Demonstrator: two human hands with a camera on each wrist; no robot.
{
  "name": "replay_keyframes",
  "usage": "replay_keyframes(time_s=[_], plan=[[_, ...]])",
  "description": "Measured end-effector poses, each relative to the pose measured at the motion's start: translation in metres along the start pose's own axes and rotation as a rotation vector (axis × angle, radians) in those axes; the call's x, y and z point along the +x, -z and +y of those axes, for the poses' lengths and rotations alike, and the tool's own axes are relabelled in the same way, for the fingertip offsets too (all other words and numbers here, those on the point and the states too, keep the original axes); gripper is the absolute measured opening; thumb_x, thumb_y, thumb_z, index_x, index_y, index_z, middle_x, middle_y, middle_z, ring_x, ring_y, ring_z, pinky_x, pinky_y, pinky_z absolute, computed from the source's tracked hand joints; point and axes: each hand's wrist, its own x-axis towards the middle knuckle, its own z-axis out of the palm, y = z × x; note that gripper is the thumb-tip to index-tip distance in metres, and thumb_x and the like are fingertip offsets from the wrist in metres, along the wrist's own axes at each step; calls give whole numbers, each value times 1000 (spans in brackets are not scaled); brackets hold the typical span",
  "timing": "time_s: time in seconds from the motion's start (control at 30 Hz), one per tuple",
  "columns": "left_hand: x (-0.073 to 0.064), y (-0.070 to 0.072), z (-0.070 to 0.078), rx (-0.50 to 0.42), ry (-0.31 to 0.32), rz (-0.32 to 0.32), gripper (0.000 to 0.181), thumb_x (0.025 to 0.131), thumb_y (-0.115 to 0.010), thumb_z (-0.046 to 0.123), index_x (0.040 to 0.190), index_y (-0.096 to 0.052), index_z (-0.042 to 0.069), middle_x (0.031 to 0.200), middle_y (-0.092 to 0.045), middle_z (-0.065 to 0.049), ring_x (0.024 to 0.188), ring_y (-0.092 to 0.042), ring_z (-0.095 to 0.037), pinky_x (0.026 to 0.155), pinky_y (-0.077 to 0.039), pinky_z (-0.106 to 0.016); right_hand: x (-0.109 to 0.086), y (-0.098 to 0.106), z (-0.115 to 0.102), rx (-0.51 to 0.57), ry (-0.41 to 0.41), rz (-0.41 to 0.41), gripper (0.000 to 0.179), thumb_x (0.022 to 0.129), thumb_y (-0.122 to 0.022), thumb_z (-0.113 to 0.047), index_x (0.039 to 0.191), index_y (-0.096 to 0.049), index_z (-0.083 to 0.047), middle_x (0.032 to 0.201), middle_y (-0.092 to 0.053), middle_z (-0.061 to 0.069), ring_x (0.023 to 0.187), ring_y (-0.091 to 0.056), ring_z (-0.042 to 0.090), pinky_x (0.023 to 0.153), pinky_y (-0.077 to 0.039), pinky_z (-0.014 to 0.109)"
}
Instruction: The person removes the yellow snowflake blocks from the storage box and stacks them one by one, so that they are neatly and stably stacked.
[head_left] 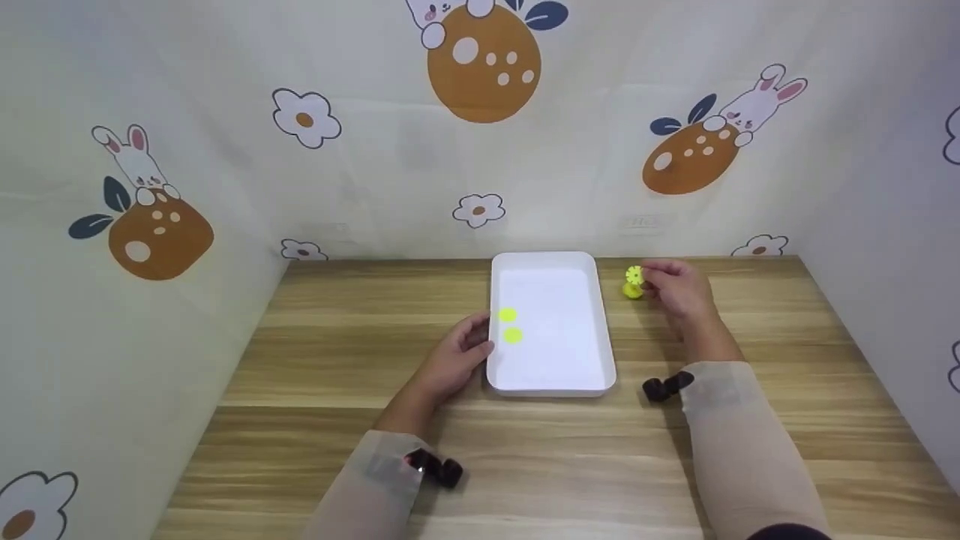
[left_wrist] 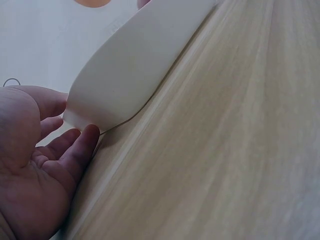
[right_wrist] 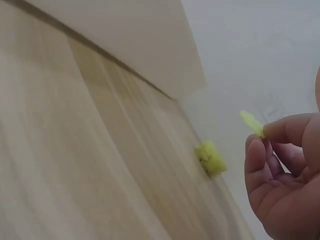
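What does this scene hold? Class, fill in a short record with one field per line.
Surface: wooden table
Tray: white tray, two yellow-green discs inside
Left hand: fingers touch the tray's left edge
Right hand: pinches a yellow-green gear piece
Loose piece: second yellow-green gear on the table beneath

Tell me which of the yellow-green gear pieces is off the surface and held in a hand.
The one pinched by the right hand: gear piece, right of the white tray. Two lie in the tray; another sits on the table below it.
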Motion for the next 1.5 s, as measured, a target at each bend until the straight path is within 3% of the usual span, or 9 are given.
replay_keyframes(time_s=[0.23, 0.6, 0.83, 1.5], plan=[[0, 0, 0, 13, 8, 7, 60, 108, -60, 9, 164, -38, 3, 170, -41, -19, 156, -45, -37, 130, -39, -49, 5, 3, 10, -72, -2, 42, 38, 105, -69, -19, 140, -68, -4, 119, -69, 1, 94, -68, 11, 89, -64, 28], [-1, 1, 1, 20, 16, 5, 60, 108, -60, 10, 164, -39, 4, 168, -44, -19, 155, -47, -37, 128, -41, -49, 8, 4, 16, -131, -43, 48, 40, 104, -69, -20, 142, -68, -6, 130, -68, 9, 96, -70, 11, 85, -64, 23], [-3, 1, 0, 14, 0, -4, 60, 108, -60, 11, 164, -38, 4, 166, -47, -20, 156, -46, -36, 129, -41, -50, 7, 5, 19, -105, -27, 30, 40, 103, -69, -16, 140, -66, 0, 127, -67, 10, 93, -71, 10, 83, -64, 22], [-3, 0, 1, 0, -9, 4, 59, 107, -60, 8, 162, -40, 1, 164, -48, -24, 156, -45, -38, 129, -40, -51, 6, 4, 17, -57, -27, 62, 39, 104, -67, -15, 140, -66, 0, 117, -70, 8, 88, -71, 10, 81, -65, 22]])
